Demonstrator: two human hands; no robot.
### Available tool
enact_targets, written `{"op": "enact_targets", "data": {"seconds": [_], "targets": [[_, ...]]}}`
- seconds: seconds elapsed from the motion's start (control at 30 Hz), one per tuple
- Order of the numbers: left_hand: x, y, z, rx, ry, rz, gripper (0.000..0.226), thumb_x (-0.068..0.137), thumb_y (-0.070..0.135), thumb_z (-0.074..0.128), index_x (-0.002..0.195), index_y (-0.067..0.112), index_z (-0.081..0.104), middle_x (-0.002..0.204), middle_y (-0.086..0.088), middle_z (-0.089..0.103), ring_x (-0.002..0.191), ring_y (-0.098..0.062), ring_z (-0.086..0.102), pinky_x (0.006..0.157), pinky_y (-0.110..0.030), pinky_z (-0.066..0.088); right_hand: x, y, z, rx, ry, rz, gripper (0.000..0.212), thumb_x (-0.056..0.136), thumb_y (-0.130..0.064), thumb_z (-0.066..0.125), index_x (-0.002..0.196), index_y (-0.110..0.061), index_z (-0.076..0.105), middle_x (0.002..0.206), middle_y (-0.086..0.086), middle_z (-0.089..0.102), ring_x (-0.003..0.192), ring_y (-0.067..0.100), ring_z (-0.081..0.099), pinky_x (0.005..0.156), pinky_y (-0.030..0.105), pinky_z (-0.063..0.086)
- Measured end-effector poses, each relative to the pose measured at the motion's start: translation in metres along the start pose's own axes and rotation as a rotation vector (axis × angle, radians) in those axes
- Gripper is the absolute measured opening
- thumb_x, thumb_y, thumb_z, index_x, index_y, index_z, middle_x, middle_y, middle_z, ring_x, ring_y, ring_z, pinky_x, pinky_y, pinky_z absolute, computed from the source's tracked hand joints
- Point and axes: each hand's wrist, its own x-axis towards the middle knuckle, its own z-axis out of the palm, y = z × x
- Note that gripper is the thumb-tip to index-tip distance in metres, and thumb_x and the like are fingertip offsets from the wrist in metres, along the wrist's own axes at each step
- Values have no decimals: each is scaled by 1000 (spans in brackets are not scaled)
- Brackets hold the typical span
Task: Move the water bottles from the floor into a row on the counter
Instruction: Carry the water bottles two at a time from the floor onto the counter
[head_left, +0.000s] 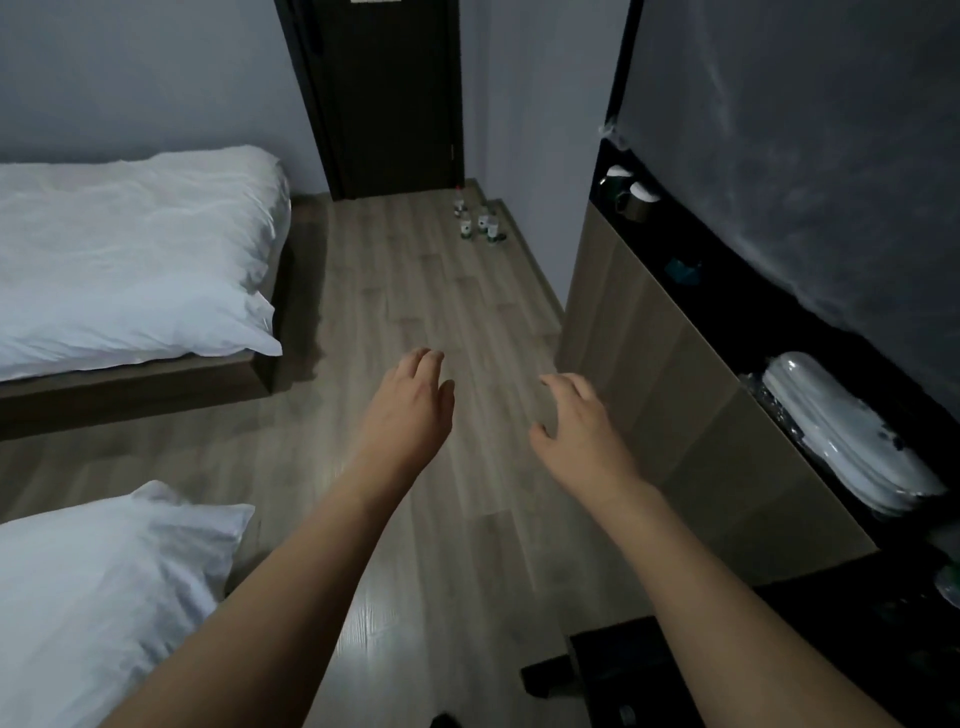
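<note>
- Wood-grain floor (415, 291) in the head view carries the water bottles (478, 221), a small upright cluster near the dark door (387, 93) and close to the wall corner, well apart from both hands.
- Left hand (410, 400) and right hand (576, 415) hover over the floor, fingers (431, 358) loosely spread and grasping nothing.
- Risk, as I judge it: the bottles stand close together, so reaching for one could knock its neighbours over and send them rolling toward the door.
- Another risk: the surface (691, 249) on the right is dark and already holds cups (631, 195) at the far end and a stack of white plates (841, 441) nearer; a bottle set down blindly could hit these or land on the front edge and tip.
- Room to move: a clear floor lane runs between the bed (130, 249) on the left and the cabinet front (649, 338) on the right, narrowing toward the bottles.
- Free stretch for a row seems to lie between cups and plates, though the dimness hides much of it.
</note>
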Motion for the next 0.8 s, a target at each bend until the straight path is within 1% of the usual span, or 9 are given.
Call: {"op": "enact_targets", "data": {"seconds": [0.13,0.27,0.4,0.57,0.7,0.8], "targets": [[50,-20,0,-26,3,-10,41,98,22,50,134,2,49,135,-14,51,122,-31,50,103,-37,39,54,-10,2,-13,12,2,54,88,-19,57,140,-13,44,141,5,42,125,26,43,103,33,36],[103,-36,13,-37,-30,-25,41,98,23,49,134,4,49,136,-12,50,120,-29,51,99,-36,41,112,-11,8,-21,1,9,53,89,-19,58,139,-11,44,141,6,43,124,26,45,103,32,37],[154,-50,26,-3,-42,-41,41,98,25,48,135,6,48,136,-11,50,119,-29,52,96,-36,43,175,-6,17,9,-9,8,54,88,-18,59,139,-10,45,140,7,43,123,28,47,103,33,38],[216,-76,35,61,-66,-35,42,98,24,50,135,6,49,136,-12,52,120,-30,52,99,-41,44,253,-13,24,74,-1,-31,56,85,-16,59,139,-9,45,139,7,44,125,27,46,106,35,38],[261,-95,36,52,-49,-59,42,97,24,52,135,5,49,136,-13,52,121,-31,52,100,-41,44,299,-14,30,64,-17,-12,56,86,-17,58,140,-11,44,140,6,43,126,27,46,106,36,38],[299,-121,34,43,-20,-65,42,97,24,51,135,5,49,136,-12,52,121,-29,52,99,-40,44,337,-22,40,54,-31,0,57,87,-18,58,141,-12,43,142,6,42,127,26,44,106,35,38]]}}
